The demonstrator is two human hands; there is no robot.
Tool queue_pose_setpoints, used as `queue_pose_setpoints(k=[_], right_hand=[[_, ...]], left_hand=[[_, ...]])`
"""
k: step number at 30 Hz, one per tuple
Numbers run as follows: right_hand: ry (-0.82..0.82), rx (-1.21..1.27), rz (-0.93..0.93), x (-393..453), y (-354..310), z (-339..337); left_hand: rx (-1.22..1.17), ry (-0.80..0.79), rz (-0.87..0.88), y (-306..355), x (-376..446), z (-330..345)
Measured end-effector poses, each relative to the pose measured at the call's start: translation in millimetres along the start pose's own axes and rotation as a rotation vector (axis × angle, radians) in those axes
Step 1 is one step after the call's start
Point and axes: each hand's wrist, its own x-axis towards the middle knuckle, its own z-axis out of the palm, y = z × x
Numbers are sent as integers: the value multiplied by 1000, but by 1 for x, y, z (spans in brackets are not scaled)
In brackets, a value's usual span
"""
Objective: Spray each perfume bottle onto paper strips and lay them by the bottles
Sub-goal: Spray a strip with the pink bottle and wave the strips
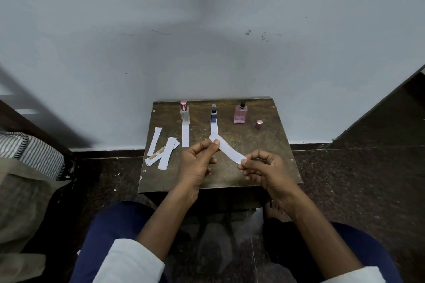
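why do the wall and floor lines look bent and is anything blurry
Head view: the wide-angle lens bows the skirting and wall edges near the frame sides; the dark beam at far left is smeared. The centre is sharp: the held paper strip, left hand, right hand and pink bottle read clearly. Soft shadow on the wall, no glare.

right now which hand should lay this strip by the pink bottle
Right hand. It already pinches the strip at the end nearer the uncapped pink bottle, which stands on the right of the table with no strip before it. The left hand sits farther away, below the blue bottle.
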Motion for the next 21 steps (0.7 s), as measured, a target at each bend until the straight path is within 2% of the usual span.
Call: queue_pose_setpoints(k=[5,8,10,13,15,16,17,20,21], right_hand=[[0,-105,26,3,3,-6],[91,-247,25,6,6,-16],[185,-407,-3,9,10,-24],[233,-554,-50,12,14,-32],[216,-617,-72,12,15,-31],[203,-652,-77,12,16,-30],[193,-688,-83,12,16,-29],[183,-772,-93,14,21,-28],[182,-787,-95,15,22,-29]], left_hand=[[302,43,229,2,-5,-3],[381,-4,285,7,-7,-3],[270,-182,212,12,-7,-6],[-147,-599,79,19,-16,-11],[-304,-720,41,22,-23,-10],[-207,-676,55,20,-23,-8],[22,-570,111,15,-18,-8],[957,-222,350,-9,2,-14],[1107,-147,363,-12,2,-15]])
